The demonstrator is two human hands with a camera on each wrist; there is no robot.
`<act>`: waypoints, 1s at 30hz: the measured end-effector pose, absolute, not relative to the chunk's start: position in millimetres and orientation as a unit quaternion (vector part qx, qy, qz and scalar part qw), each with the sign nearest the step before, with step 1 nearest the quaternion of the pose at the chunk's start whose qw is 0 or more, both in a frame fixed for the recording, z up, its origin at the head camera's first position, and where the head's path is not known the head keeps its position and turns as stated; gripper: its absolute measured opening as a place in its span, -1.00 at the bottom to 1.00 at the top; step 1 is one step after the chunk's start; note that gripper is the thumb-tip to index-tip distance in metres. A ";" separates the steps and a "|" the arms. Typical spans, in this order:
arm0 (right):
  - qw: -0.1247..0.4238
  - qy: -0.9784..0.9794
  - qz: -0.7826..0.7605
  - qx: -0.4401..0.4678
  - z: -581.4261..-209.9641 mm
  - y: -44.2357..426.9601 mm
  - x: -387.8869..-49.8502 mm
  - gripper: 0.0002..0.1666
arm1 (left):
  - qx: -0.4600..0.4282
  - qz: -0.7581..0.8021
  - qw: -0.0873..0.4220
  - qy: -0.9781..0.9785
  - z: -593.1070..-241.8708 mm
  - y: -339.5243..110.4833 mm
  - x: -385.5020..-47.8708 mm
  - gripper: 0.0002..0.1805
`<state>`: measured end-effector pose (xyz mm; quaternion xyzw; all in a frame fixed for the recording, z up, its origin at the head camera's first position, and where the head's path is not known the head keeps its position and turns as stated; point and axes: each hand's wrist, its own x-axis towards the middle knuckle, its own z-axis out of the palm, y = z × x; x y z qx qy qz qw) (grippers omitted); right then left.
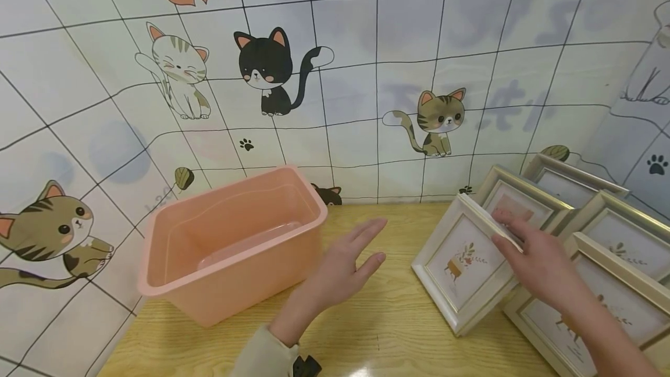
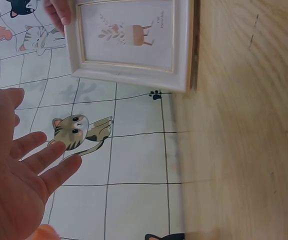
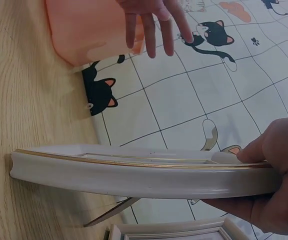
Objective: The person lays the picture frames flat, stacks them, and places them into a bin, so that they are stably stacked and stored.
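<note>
My right hand [image 1: 541,260] pinches the top edge of a white picture frame [image 1: 466,260] with a plant-in-a-pot print. Thumb on the front and fingers behind also show in the right wrist view, where the frame [image 3: 144,175] is seen from its side with its back stand [image 3: 111,211] swung out. The frame tilts, and its lower edge is at the wooden table. My left hand [image 1: 342,263] hovers between the frame and a pink plastic bin [image 1: 235,272], fingers extended and holding nothing. In the left wrist view the left palm [image 2: 19,185] faces the camera, apart from the frame.
Several more picture frames stand at the right, among them a large one [image 1: 628,295] in front and a gold-edged one [image 1: 528,194] behind. The wooden table [image 1: 387,319] meets a wall covering [image 1: 356,103] printed with cartoon cats at the back.
</note>
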<state>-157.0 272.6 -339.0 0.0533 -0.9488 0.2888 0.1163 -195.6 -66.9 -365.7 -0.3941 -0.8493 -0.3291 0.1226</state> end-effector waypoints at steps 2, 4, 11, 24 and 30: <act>0.123 -0.945 0.297 0.059 -341.5 271.5 -156.1 -0.40 | -0.397 -0.346 0.112 -0.843 -370.2 -63.5 -197.7 -0.38; 0.125 -0.941 0.308 0.065 -344.1 270.5 -155.1 -0.41 | -0.397 -0.359 0.106 -0.838 -374.8 -60.3 -199.2 -0.38; 0.090 -0.914 0.386 0.082 -350.8 264.4 -149.7 -0.40 | -0.402 -0.399 0.085 -0.820 -385.6 -50.7 -201.8 -0.39; 0.033 -0.832 0.537 0.140 -363.9 241.8 -144.4 -0.47 | -0.359 -0.473 0.052 -0.803 -391.2 -45.1 -201.2 -0.34; -0.027 -0.769 0.607 0.198 -369.0 236.1 -143.9 -0.48 | -0.348 -0.534 0.006 -0.770 -388.5 -43.3 -199.9 -0.28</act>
